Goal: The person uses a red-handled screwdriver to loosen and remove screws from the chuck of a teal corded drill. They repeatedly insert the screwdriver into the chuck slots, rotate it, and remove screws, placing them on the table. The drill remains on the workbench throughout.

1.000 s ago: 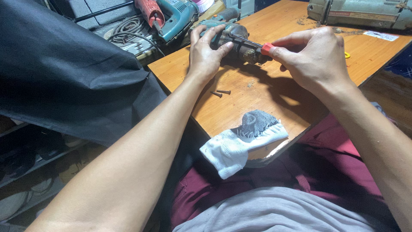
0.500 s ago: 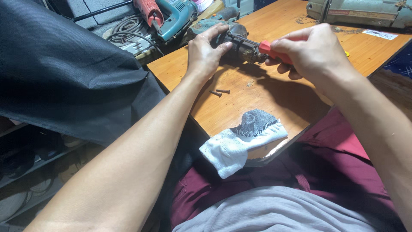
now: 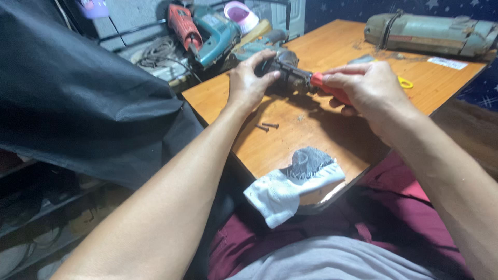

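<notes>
While the left hand [image 3: 250, 83] is clamping a dark metal tool part [image 3: 282, 72] against the wooden surface [image 3: 290, 140], the right hand [image 3: 371, 91] is wrapping its grip around a red-handled screwdriver [image 3: 324, 87], tip end meeting the part. Both grips are closed: left on the part, right on the handle. The part is sitting toward the far left edge of the surface, just beside a teal power tool [image 3: 218, 33] with a red one [image 3: 182, 26] next to it, both lying off the surface on a lower shelf with a coiled cable [image 3: 155, 52].

Two small dark screws [image 3: 267, 126] are lying loose on the surface, near the left wrist, apart from the part. A white-and-grey glove [image 3: 290, 184] is hanging over the near edge, partly off the surface. A long greenish machine body [image 3: 430, 33] is occupying the far right edge; a yellow item [image 3: 404, 83] is peeking out behind the right hand. A pink bowl-shaped thing [image 3: 241, 13] is sitting at the back; can't tell what's in it. Open room is showing in the middle of the surface between screws and glove. Black cloth [image 3: 83, 93] is crowding the left side.
</notes>
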